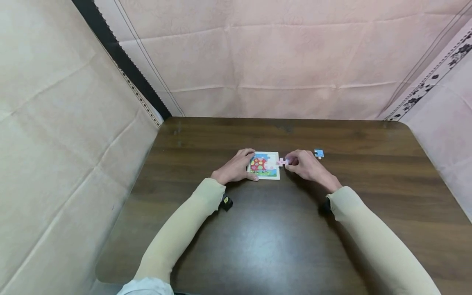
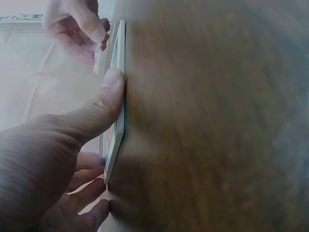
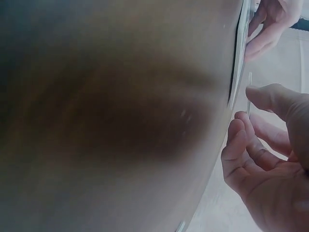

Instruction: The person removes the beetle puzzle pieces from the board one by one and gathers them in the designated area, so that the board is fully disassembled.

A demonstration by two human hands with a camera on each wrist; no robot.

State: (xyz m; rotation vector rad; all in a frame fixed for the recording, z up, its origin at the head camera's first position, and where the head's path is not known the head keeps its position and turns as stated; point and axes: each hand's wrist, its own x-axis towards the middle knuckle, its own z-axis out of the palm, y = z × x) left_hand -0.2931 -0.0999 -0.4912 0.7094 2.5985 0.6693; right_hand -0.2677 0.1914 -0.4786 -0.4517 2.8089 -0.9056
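Observation:
A small jigsaw puzzle board with a white rim lies flat on the table, showing a red, spotted picture over green and blue. My left hand holds its left side, thumb on the near edge and fingers toward the far left corner. Between thumb and fingertips, my right hand pinches a pink puzzle piece just at the board's right rim. In the left wrist view the piece is tilted up above the board. A pale area shows in the picture's upper right part.
A blue puzzle piece lies on the table beyond the right hand. The brown wooden table reaches back to a pale cloth wall, with more cloth at both sides.

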